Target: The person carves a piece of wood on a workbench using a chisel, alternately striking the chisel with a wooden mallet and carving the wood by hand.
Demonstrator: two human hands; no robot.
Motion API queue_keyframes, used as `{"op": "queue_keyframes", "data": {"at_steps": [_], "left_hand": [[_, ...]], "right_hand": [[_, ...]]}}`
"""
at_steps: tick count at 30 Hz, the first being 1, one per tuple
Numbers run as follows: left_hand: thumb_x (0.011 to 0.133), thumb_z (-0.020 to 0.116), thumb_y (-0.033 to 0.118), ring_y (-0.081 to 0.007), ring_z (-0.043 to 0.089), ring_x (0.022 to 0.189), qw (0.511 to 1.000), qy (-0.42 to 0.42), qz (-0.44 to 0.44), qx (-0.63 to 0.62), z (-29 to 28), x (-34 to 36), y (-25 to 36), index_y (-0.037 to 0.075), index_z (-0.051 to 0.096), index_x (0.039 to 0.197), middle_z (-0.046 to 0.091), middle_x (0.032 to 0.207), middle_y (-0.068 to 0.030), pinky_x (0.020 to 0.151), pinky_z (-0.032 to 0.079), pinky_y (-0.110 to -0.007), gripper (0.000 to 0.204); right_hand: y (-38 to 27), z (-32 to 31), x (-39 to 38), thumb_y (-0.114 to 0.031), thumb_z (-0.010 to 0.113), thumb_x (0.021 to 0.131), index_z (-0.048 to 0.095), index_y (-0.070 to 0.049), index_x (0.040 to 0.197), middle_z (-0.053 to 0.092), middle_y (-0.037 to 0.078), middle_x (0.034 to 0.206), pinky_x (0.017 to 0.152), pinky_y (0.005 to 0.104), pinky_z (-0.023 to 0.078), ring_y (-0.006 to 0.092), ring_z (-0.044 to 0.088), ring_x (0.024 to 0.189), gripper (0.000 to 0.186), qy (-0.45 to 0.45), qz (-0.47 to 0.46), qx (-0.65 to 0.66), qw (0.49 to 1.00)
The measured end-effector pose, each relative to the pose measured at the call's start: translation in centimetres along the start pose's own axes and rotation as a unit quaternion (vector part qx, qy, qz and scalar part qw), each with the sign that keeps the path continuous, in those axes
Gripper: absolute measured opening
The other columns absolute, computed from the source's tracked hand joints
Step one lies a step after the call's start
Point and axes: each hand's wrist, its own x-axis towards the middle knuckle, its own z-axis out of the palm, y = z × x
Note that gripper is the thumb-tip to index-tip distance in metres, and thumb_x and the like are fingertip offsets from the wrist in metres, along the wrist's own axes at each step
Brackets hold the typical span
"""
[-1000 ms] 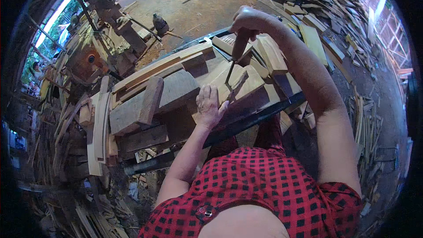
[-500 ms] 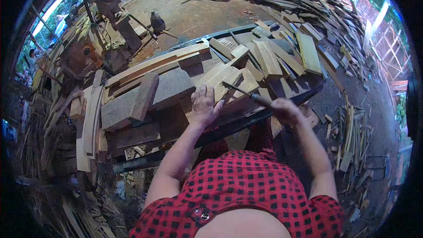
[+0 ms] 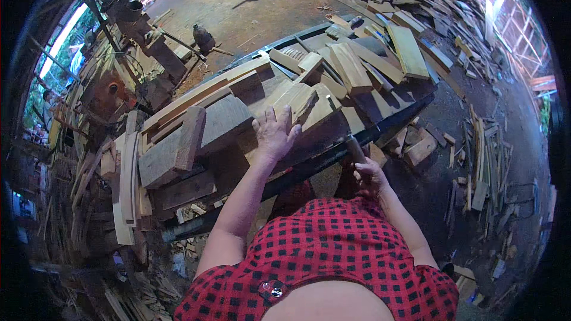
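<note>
My left hand (image 3: 275, 135) lies with fingers spread and slightly bent at the near side of a pale, notched wooden block (image 3: 290, 96) on the workbench. Close to my body at the lower right, my right hand (image 3: 369, 175) is closed round the wooden handle of a chisel-like tool (image 3: 357, 148). Its thin metal shaft points up and away, past the bench's dark front edge (image 3: 315, 169), toward the right end of the block. Left of my left hand lie a weathered grey plank (image 3: 226, 122) and a short board (image 3: 192, 137) laid crosswise.
Offcuts and boards (image 3: 407, 53) crowd the bench's right part. Curved slats (image 3: 126, 196) stand at its left end. Wood scraps (image 3: 482, 166) heap on the floor at the right. A dark object (image 3: 202, 38) sits on the floor beyond; people (image 3: 49, 107) are at the far left.
My right hand has come down from high above the block to near my body, still gripping the tool, which now points away from me. My left hand's fingers have spread a little.
</note>
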Motion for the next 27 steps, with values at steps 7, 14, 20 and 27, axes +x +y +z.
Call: {"op": "queue_keyframes", "data": {"at_steps": [7,14,20,27], "left_hand": [[0.082,0.058,0.049,-0.0395,0.035,0.124,0.999,0.008,0.029,-0.022,0.6,-0.1,-0.7,0.025,0.044,0.136,0.038,0.131,-0.0258,0.099,0.025,-0.056,0.061],[0.079,0.06,0.051,-0.0383,0.038,0.123,0.998,-0.01,-0.02,-0.057,0.8,0.3,-1.1,0.027,0.043,0.137,0.04,0.13,-0.0253,0.099,0.025,-0.054,0.065],[0.076,0.063,0.05,-0.0371,0.041,0.118,0.999,0.022,0.029,-0.035,-0.4,-0.3,-0.5,0.023,0.053,0.128,0.044,0.125,-0.0232,0.097,0.028,-0.049,0.059],[0.077,0.072,0.036,-0.0277,0.049,0.114,0.956,-0.048,0.183,-0.225,-4.5,-3.1,7.4,0.01,0.05,0.13,0.051,0.12,-0.0183,0.097,0.035,-0.041,0.063]], "right_hand": [[3.7,-1.7,-0.4,-0.018,0.071,0.076,0.058,-0.007,0.094,0.058,0.002,0.068,0.045,0.0233,0.045,0.0099,0.057,0.053,0.024,0.04,0.03,-0.023,0.998],[4.5,-1.7,-0.4,-0.021,0.075,0.073,0.059,-0.008,0.089,0.059,0.001,0.067,0.045,0.0236,0.044,0.0099,0.056,0.051,0.026,0.054,0.014,-0.072,0.996],[4.6,-1.3,-0.7,-0.023,0.076,0.072,0.059,-0.009,0.087,0.057,-0.001,0.065,0.043,0.0226,0.042,0.0088,0.055,0.049,0.027,0.072,0.007,-0.092,0.993],[6.3,-1.7,-0.1,-0.028,0.077,0.072,0.06,-0.007,0.089,0.055,-0.002,0.064,0.042,0.0211,0.038,0.0056,0.05,0.047,0.032,0.056,-0.047,-0.132,0.988]]}}
